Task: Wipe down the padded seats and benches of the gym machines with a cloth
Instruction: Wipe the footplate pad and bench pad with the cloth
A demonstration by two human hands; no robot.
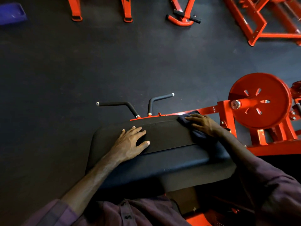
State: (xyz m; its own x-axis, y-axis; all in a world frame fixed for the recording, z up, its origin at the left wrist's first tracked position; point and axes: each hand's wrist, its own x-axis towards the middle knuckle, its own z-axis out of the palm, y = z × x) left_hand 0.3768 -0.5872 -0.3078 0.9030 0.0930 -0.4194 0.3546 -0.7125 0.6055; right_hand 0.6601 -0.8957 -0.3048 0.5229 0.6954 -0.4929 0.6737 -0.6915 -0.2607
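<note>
Hands work a black padded seat (162, 160): right hand (205, 124) presses a dark cloth (197, 133) flat to wipe, left hand (130, 142) lies spread, apparently bracing, neither grip clamped.

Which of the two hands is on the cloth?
The right hand, pressing the dark cloth at the pad's far right corner; the left hand lies bare on the pad.

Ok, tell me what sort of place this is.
Most likely a gym floor. A black padded bench sits on an orange steel frame with a round orange cam wheel and black handles; more orange machine legs stand on dark rubber flooring.
</note>
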